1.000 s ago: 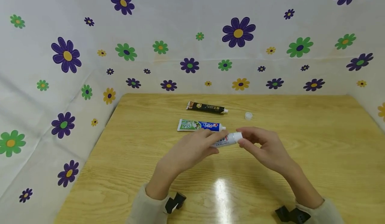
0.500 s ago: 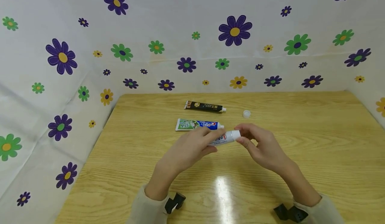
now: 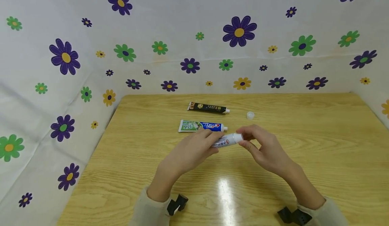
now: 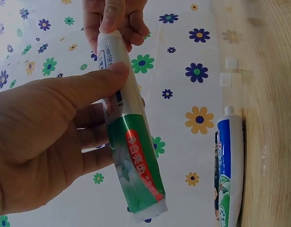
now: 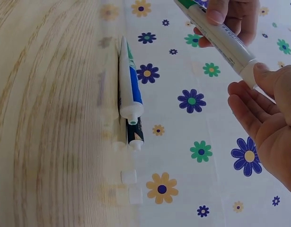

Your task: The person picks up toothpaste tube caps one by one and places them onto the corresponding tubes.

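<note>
Just below and right of the head frame's centre, I see a white-and-green toothpaste tube (image 3: 226,140): the person's left hand (image 3: 191,150) grips its body, and the right hand (image 3: 265,148) pinches its white cap (image 3: 238,138) between thumb and fingers. Above it in the frame, a blue-and-green tube (image 3: 189,125), a black tube (image 3: 209,108) and a loose cap (image 3: 250,115) lie on the table (image 3: 319,165).

Left grip (image 3: 192,150), right grip (image 3: 266,149), both curled
</note>
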Action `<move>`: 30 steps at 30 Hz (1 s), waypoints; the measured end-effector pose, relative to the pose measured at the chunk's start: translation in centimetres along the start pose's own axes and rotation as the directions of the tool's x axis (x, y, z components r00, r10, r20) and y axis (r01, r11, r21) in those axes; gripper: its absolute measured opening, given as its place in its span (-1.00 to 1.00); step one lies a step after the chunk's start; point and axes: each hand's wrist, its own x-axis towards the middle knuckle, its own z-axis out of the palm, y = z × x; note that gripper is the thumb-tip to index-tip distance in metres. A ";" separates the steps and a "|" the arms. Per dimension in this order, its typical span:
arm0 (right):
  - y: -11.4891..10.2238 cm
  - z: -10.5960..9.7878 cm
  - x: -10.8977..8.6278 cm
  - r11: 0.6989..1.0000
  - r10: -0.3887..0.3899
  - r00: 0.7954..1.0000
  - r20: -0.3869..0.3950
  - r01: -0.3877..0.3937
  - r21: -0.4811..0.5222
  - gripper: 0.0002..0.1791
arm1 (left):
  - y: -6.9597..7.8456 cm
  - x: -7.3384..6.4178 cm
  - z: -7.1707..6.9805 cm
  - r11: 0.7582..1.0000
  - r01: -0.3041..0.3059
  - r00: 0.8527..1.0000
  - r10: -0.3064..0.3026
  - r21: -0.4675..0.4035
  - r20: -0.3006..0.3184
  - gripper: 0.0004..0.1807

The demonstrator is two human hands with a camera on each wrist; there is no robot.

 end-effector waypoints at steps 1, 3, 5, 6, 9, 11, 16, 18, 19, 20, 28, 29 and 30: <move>0.0 0.0 -0.1 1.000 0.004 1.000 0.007 -0.004 0.000 -0.55 | 0.0 0.0 0.0 1.000 0.006 1.000 -0.005 -0.011 0.010 -0.48; 0.0 -0.1 -0.2 1.000 0.014 1.000 0.025 -0.014 -0.001 -0.55 | -0.1 0.1 0.0 0.999 0.019 0.999 -0.018 -0.032 0.028 -0.47; -0.1 -0.2 -0.3 1.000 0.026 0.999 0.041 -0.026 -0.004 -0.56 | -0.1 0.1 0.0 0.998 0.027 0.999 -0.025 -0.051 0.039 -0.46; -0.1 -0.2 -0.3 0.999 0.032 0.998 0.046 -0.032 -0.004 -0.56 | -0.1 0.1 0.0 0.998 0.028 0.999 -0.026 -0.059 0.040 -0.46; -0.1 -0.2 -0.4 0.999 0.047 0.997 0.056 -0.047 -0.007 -0.58 | -0.2 0.2 0.0 0.998 0.022 0.999 -0.020 -0.061 0.034 -0.46; 0.0 -0.2 -0.4 0.999 0.053 0.997 0.063 -0.053 -0.006 -0.60 | -0.3 0.2 0.1 0.998 0.016 1.000 -0.014 -0.055 0.022 -0.47; 0.2 0.0 -0.3 0.998 0.069 0.994 0.090 -0.070 0.008 -0.65 | -0.3 0.1 0.2 1.000 -0.001 1.000 0.001 -0.029 -0.012 -0.47; 0.2 0.0 -0.3 0.997 0.079 0.992 0.097 -0.080 0.011 -0.66 | -0.3 0.2 0.2 1.000 -0.010 1.000 0.010 -0.018 -0.021 -0.46; 0.1 0.0 -0.2 0.996 0.087 0.991 0.102 -0.089 0.015 -0.68 | -0.2 0.2 0.2 1.000 -0.015 1.000 0.015 -0.010 -0.021 -0.46; 0.1 0.0 -0.2 0.995 0.096 0.989 0.108 -0.098 0.017 -0.69 | -0.2 0.2 0.2 1.000 -0.019 1.000 0.019 0.002 -0.020 -0.46; -0.3 -0.2 -0.2 0.979 0.185 0.971 0.152 -0.196 0.060 -0.79 | 0.2 0.4 0.4 0.989 -0.037 0.999 0.037 0.144 0.002 -0.51; -0.3 -0.2 -0.3 0.976 0.196 0.968 0.157 -0.208 0.063 -0.79 | 0.2 0.4 0.4 0.986 -0.039 0.999 0.039 0.161 0.003 -0.51; -0.3 -0.2 -0.3 0.973 0.209 0.964 0.163 -0.222 0.066 -0.80 | 0.3 0.4 0.4 0.983 -0.040 0.999 0.040 0.178 0.004 -0.52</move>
